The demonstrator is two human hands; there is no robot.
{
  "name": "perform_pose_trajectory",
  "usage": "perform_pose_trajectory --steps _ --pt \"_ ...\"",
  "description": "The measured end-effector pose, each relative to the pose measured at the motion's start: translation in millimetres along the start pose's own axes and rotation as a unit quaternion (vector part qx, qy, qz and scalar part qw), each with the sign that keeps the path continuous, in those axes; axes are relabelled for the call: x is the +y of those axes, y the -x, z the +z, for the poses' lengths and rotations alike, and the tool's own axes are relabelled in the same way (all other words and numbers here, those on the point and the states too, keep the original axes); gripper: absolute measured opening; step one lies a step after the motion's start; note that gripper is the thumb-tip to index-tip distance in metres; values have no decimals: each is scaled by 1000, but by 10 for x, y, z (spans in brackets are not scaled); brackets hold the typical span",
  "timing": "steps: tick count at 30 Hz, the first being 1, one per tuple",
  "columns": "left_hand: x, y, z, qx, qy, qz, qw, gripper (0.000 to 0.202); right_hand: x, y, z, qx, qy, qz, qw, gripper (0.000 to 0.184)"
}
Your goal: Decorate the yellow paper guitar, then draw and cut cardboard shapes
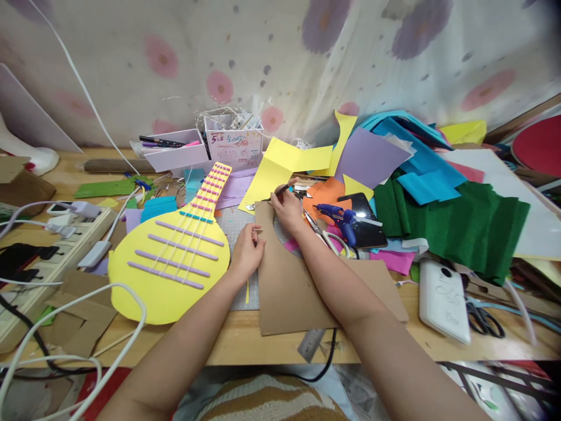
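Cardboard [298,286] edge pinched by left hand [248,254]; right hand [287,211] pinches a dark pen [281,190].

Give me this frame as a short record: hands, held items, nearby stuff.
left hand: fingers curled at left edge of cardboard sheet
right hand: grips dark thin tool, at the sheet's curved cutout
left of hands: yellow paper guitar
right of hands: scissors, blue glue gun, green felt
surface: wooden table

Thin dark tool [283,189] largely hidden within right hand [287,209]; type indeterminate. Red round board [541,143], three o'clock, cut by edge.
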State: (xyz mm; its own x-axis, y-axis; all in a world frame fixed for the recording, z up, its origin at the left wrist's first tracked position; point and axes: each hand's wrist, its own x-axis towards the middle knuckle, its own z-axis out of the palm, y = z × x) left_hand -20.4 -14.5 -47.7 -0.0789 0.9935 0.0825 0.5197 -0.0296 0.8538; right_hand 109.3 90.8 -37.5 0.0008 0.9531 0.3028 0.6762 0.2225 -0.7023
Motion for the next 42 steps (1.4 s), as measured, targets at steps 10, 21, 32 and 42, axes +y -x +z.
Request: perform_pose_trajectory --steps 10,21,32,42 --pt "32 2 -16 -3 10 -9 1000 29 34 -10 -41 21 -13 14 1000 15" --pt "17 3 -6 -1 16 -6 1000 29 28 -6 -68 3 -6 39 999 15" --pt "-8 -4 -3 -10 8 -6 1000 29 62 -21 -70 13 -15 33 999 15" --pt "21 -3 -7 -4 11 -11 1000 29 65 -20 -66 12 -17 34 999 15"
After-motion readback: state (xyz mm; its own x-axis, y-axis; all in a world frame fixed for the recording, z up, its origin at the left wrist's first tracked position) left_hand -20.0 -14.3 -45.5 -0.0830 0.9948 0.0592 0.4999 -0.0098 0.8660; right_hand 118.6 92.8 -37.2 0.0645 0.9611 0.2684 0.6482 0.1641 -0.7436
